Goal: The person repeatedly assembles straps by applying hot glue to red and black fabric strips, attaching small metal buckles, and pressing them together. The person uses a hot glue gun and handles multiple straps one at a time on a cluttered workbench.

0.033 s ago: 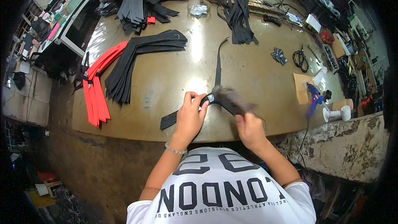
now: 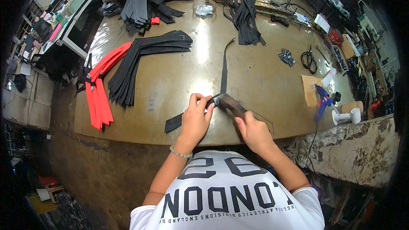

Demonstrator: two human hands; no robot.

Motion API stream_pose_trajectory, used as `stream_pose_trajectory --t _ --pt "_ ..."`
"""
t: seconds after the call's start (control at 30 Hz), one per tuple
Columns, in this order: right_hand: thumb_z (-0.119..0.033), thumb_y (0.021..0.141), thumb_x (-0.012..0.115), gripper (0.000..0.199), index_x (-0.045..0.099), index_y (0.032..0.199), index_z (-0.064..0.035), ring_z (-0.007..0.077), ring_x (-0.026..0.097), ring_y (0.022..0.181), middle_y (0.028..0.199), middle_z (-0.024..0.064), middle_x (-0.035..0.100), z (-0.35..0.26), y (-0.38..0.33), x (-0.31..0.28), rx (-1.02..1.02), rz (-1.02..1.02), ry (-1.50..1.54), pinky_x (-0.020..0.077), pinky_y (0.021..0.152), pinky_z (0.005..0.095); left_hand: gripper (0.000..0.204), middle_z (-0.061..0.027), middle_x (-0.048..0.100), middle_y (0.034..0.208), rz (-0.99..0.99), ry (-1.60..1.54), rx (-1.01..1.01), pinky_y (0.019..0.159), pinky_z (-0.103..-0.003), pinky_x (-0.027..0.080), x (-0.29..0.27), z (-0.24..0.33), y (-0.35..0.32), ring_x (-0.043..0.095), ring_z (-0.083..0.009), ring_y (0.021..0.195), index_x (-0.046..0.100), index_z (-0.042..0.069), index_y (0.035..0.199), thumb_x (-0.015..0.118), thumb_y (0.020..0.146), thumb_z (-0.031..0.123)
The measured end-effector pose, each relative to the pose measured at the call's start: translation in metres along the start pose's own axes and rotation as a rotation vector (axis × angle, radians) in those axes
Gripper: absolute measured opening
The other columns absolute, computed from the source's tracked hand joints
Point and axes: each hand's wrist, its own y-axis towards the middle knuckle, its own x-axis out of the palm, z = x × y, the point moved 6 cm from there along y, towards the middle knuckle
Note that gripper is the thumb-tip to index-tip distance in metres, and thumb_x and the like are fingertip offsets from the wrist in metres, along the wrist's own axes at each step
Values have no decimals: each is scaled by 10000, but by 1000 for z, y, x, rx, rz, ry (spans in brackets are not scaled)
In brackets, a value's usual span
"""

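Pretty cluttered workshop. Big tan worktable (image 2: 179,81) with a glossy top, overhead light glaring off it. Left of the table there's a white-framed counter (image 2: 70,38) and pale cabinets (image 2: 25,98). Right of the table, a rough chipped concrete ledge (image 2: 358,145). Below its front edge, dark dirty floor (image 2: 85,179).

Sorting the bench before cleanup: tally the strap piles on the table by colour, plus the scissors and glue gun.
Black strap piles: 4, two at the far end, one fanned, one small
Red strap piles: 1
Scissors: 1
Glue gun: 1
Total: 7
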Motion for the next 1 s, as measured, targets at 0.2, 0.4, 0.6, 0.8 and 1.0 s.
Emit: stream_pose_trajectory --t 0.2,0.4,0.6,0.8,1.0 --pt "-416 993 487 415 571 970 -10 521 598 834 851 308 628 54 -10 -31 199 437 113 470 669 556 191 -128 590 1045 -2 10 13 711 -411 515 8 -2 2 641 -321 821 630 47 1046 647 891 158" --pt "-411 986 506 429 598 1065 0 438 627 889 968 224 660 124 -17 -68 373 776 -357 497 740 494 105 -174 657 895 -112 87 250 726 -466 499 18 36 40 638 -365 850 606 44 929 535 892 111" --pt "-405 994 489 375 526 970 -32 392 645 766 893 194 626 117 -8 -55 337 675 -598 512 632 483 186 -161 706 919 375 97 264 761 -387 530 -110 20 124 685 -292 840 699 34 962 580 819 18" --pt "-382 965 538 333 521 931 -52 381 641 742 873 160 610 121 -12 -58 382 679 -554 505 612 497 246 -126 717 1038 916 36 -140 833 -302 519 -326 -185 65 669 -164 906 704 -8 1069 694 895 166" --pt "-288 940 584 285 589 1033 -19 376 602 925 927 190 604 101 18 -93 161 770 -380 475 793 472 274 -169 703 1001 740 284 -508 810 -347 522 -322 -356 16 674 -244 897 700 1 1056 709 865 197"
